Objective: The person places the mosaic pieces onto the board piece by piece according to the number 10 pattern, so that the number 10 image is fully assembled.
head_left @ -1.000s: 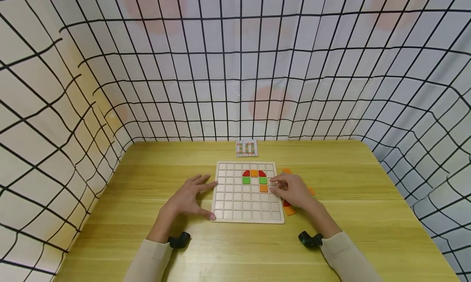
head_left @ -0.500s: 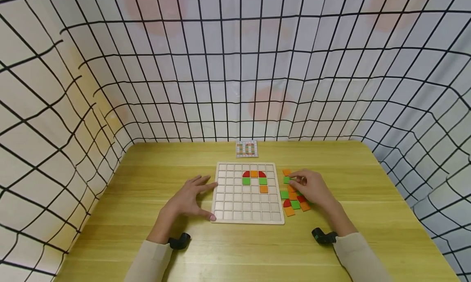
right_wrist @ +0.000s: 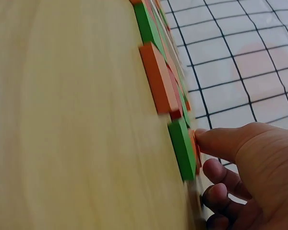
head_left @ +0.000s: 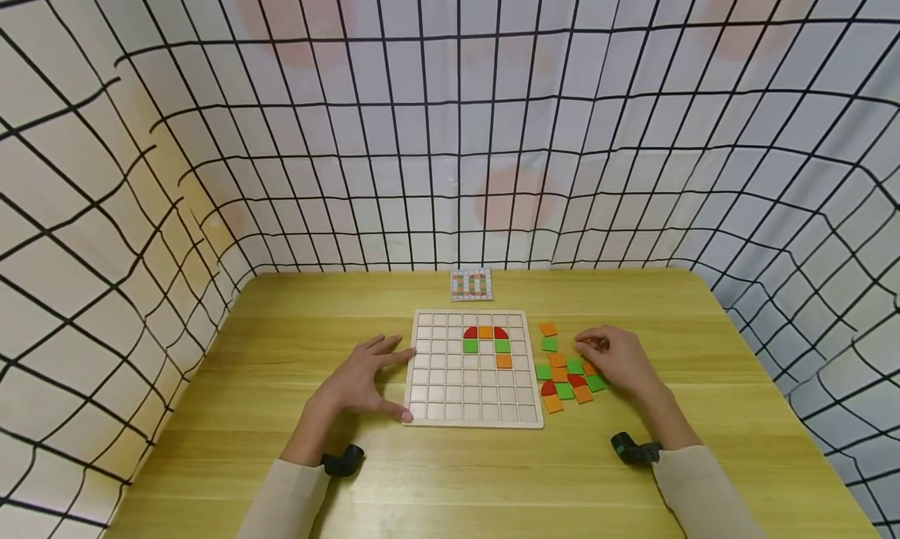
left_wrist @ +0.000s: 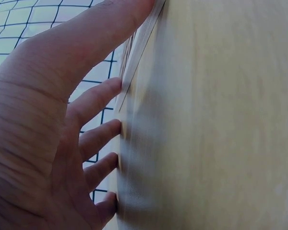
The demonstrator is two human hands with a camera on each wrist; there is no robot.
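Note:
The pale wooden grid board (head_left: 462, 410) lies on the table, with red, orange and green tiles set in an arch at its upper right. My left hand (head_left: 362, 375) is spread at its left side, thumb at the near corner and index finger at the edge. My right hand (head_left: 622, 358) is at the far right of the loose tiles, thumb and index finger pinched together at a small orange tile (head_left: 578, 347). In the right wrist view the thumb (right_wrist: 225, 141) touches orange behind a green tile (right_wrist: 182, 148); the other fingers are curled.
Several loose tiles, among them an orange square (head_left: 554, 404) and a green one (head_left: 544, 372), lie right of the board. A small patterned card (head_left: 472, 284) lies behind it. Grid-patterned cloth (head_left: 394, 172) walls the table's back and sides.
My right hand has moved right, from the board's right edge across the loose tiles to their far side, uncovering several of them. The left hand and the tiles on the board have stayed put.

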